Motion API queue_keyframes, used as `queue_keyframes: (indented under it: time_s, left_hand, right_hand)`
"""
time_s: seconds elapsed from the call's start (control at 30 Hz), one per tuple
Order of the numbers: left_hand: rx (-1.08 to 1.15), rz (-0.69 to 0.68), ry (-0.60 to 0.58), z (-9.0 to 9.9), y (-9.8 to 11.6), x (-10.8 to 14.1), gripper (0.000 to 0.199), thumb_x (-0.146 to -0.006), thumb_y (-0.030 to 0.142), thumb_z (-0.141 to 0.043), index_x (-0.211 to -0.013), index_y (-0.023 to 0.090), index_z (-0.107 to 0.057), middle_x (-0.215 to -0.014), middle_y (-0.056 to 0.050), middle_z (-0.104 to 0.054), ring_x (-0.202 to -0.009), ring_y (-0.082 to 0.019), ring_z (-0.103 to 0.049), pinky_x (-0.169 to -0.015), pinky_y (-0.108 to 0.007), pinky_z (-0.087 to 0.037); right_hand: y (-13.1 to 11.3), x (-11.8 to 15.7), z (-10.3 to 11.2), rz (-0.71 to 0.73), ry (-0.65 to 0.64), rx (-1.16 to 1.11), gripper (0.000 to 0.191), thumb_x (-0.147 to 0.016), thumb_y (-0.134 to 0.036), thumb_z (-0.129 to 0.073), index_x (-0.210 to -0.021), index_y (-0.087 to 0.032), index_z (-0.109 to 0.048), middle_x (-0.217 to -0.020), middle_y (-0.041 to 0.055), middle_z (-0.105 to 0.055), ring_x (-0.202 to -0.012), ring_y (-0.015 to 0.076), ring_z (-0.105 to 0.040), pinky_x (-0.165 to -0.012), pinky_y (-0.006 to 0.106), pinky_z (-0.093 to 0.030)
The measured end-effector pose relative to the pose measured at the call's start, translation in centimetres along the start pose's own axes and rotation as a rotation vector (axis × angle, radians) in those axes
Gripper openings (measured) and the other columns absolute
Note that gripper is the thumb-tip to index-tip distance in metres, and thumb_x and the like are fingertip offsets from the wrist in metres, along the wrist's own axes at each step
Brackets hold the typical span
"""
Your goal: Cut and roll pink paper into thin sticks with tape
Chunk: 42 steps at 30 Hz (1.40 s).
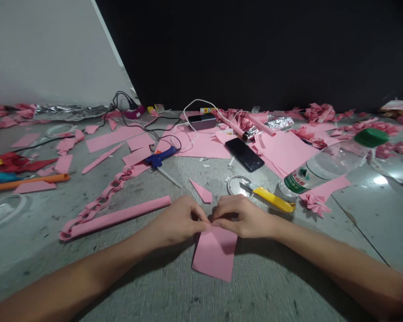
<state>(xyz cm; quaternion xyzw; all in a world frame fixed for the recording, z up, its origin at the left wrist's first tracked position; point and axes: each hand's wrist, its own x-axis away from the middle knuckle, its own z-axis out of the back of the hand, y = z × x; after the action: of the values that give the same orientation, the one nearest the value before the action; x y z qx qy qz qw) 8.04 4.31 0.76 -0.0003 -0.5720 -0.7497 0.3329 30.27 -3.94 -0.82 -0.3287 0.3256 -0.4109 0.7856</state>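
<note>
A small pink paper piece (pixel 215 255) hangs toward me over the grey surface, its top edge pinched between both hands. My left hand (pixel 184 219) closes thumb and forefinger on its upper left, and my right hand (pixel 240 214) pinches right beside it, the fingertips nearly touching. Just beyond my fingers lies a pointed pink scrap (pixel 202 191). To the left is a rolled pink paper tube (pixel 121 217), with a pink paper chain (pixel 100 201) joined near its left end. My fingers partly hide the paper's top edge.
A yellow cutter (pixel 273 200) with its blade out lies by a tape ring (pixel 233 179), near a leaning plastic bottle (pixel 325 165). Farther back are a black phone (pixel 244 154), a blue glue gun (pixel 161 156), cables and many pink papers. An orange tube (pixel 30 182) is at left.
</note>
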Motion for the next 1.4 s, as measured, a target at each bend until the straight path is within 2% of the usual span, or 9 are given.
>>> queue_keyframes:
  time_s: [0.33,0.53,0.7,0.9,1.07,1.23,1.4]
  left_hand:
    - [-0.052,0.014,-0.011,0.2,-0.1,-0.1,0.016,-0.075,0.027,-0.071,-0.065,0.016,-0.077,-0.059,0.002,-0.059,-0.059,-0.012,-0.047,-0.058,-0.03,-0.028]
    - [-0.159,-0.081,0.019,0.1,0.6,0.2,0.023,-0.09,0.034,-0.068,-0.08,0.017,-0.08,-0.074,-0.001,-0.07,-0.07,-0.014,-0.056,-0.064,-0.029,-0.034]
    - [-0.251,-0.145,0.03,0.2,0.8,0.4,0.028,-0.096,0.031,-0.061,-0.081,0.017,-0.081,-0.088,-0.004,-0.076,-0.08,-0.017,-0.064,-0.071,-0.03,-0.038]
    - [-0.17,-0.112,0.025,0.1,-0.2,0.1,0.02,-0.086,0.027,-0.068,-0.076,0.017,-0.083,-0.075,-0.003,-0.071,-0.075,-0.017,-0.06,-0.067,-0.029,-0.037]
    - [-0.027,-0.038,-0.034,0.2,-0.6,-0.4,0.012,-0.074,0.022,-0.073,-0.068,0.015,-0.08,-0.067,-0.002,-0.067,-0.066,-0.015,-0.053,-0.062,-0.029,-0.034]
    - [0.029,-0.023,-0.033,0.4,-0.7,-0.5,0.011,-0.072,0.025,-0.078,-0.066,0.015,-0.079,-0.065,-0.002,-0.067,-0.064,-0.013,-0.052,-0.06,-0.029,-0.033]
    - [0.08,-0.005,-0.036,0.5,-0.8,-0.6,0.009,-0.067,0.025,-0.081,-0.063,0.017,-0.078,-0.061,0.0,-0.065,-0.06,-0.012,-0.05,-0.06,-0.028,-0.036]
  right_hand:
    - [0.3,0.1,-0.4,0.031,-0.026,0.045,0.016,-0.101,-0.019,-0.067,-0.094,-0.017,-0.081,-0.083,0.0064,-0.077,-0.078,0.0183,-0.067,-0.074,0.032,-0.05]
    - [0.4,0.1,-0.1,0.007,0.0,0.061,0.017,-0.099,-0.013,-0.065,-0.093,-0.018,-0.08,-0.081,0.0045,-0.075,-0.077,0.0169,-0.065,-0.073,0.031,-0.049]
    - [0.5,0.1,0.0,0.024,0.016,0.074,0.017,-0.1,-0.013,-0.065,-0.092,-0.017,-0.08,-0.081,0.0053,-0.074,-0.077,0.0172,-0.065,-0.073,0.031,-0.049]
    - [0.5,0.2,-0.4,0.059,-0.012,0.104,0.016,-0.1,-0.015,-0.066,-0.093,-0.018,-0.08,-0.08,0.0053,-0.075,-0.077,0.0185,-0.065,-0.072,0.032,-0.049]
    - [0.3,0.1,-0.5,0.052,-0.004,0.064,0.014,-0.098,-0.017,-0.069,-0.092,-0.018,-0.082,-0.078,0.0048,-0.076,-0.074,0.0179,-0.064,-0.072,0.032,-0.049]
    - [0.0,0.1,-0.5,0.031,-0.004,0.03,0.015,-0.097,-0.014,-0.068,-0.094,-0.017,-0.083,-0.081,0.0051,-0.078,-0.075,0.0174,-0.066,-0.073,0.032,-0.05]
    - [-0.2,0.1,-0.3,-0.005,-0.06,0.026,0.019,-0.102,-0.021,-0.067,-0.091,-0.016,-0.082,-0.08,0.0059,-0.078,-0.075,0.0172,-0.066,-0.072,0.031,-0.05]
